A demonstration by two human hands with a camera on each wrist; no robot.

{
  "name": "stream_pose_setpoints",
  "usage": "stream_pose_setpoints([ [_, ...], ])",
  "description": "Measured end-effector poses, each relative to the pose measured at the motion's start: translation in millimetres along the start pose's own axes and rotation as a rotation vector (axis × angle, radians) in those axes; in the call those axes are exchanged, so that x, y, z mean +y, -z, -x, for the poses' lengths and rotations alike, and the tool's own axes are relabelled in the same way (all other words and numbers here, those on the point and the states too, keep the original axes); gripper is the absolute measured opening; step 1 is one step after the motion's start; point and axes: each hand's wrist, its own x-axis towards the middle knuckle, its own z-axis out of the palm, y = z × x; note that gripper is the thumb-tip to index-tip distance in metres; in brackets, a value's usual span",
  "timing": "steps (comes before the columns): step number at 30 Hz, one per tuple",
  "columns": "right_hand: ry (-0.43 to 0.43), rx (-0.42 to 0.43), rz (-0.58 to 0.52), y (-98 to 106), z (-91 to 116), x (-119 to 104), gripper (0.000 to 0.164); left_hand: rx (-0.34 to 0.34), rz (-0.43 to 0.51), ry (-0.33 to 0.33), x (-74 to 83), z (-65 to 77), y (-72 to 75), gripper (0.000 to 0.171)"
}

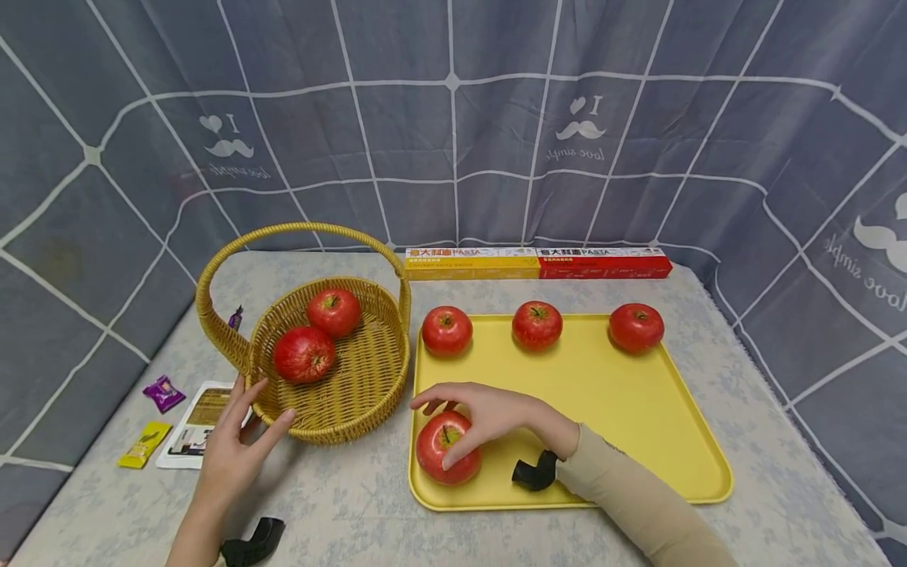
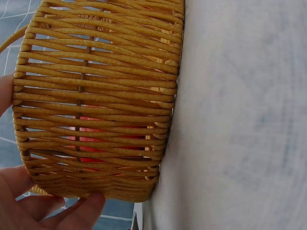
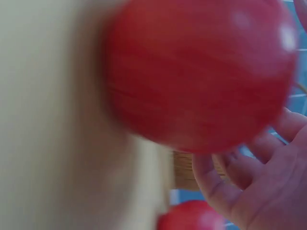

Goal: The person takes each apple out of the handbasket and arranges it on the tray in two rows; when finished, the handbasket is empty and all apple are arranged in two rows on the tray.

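A yellow wicker basket (image 1: 368, 378) with a tall handle holds two red apples (image 1: 305, 354). At its near left side my left hand (image 1: 234, 449) grips the rim, thumb and fingers apart; the left wrist view shows fingertips (image 2: 91, 208) against the weave. To the right lies a yellow tray (image 1: 581, 402). My right hand (image 1: 489, 413) curls round a red apple (image 1: 448, 449) at the tray's front left corner, thumb across its near side. In the right wrist view this apple (image 3: 196, 72) is large, with the fingers (image 3: 211, 182) bent behind it.
Three more apples (image 1: 537, 325) sit along the tray's back edge. Behind stand a yellow pasta box (image 1: 471, 264) and a red one (image 1: 602, 264). Left of the basket lie a purple wrapped sweet (image 1: 164, 394), a yellow packet (image 1: 145, 444) and a white-edged pack (image 1: 194, 429).
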Motion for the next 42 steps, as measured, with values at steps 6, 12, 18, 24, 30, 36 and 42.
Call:
stream_pose_setpoints([
  [6,0.067,0.048,0.075,29,-17,-25,0.062,-0.002,0.000,-0.005,0.8,0.3,-0.2,0.067],
  [12,0.130,0.076,0.058,47,-56,-41,0.053,0.001,0.005,-0.012,-0.4,2.2,1.8,0.066],
  [18,0.127,0.091,-0.002,60,-105,-50,0.052,0.006,0.014,-0.019,-0.5,2.7,2.7,0.065],
  [24,0.117,0.092,-0.066,61,-148,-57,0.050,0.002,0.013,-0.023,-1.3,1.9,2.0,0.065],
  [30,0.059,0.109,-0.011,54,-179,-54,0.050,0.004,0.017,-0.020,-0.7,2.1,0.5,0.064],
  [36,0.031,0.139,0.029,44,-201,-46,0.056,0.003,0.018,-0.006,-1.1,2.6,1.4,0.065],
  [42,-0.053,0.129,0.020,35,-213,-34,0.060,-0.005,0.000,0.005,-0.5,1.2,1.8,0.066],
])
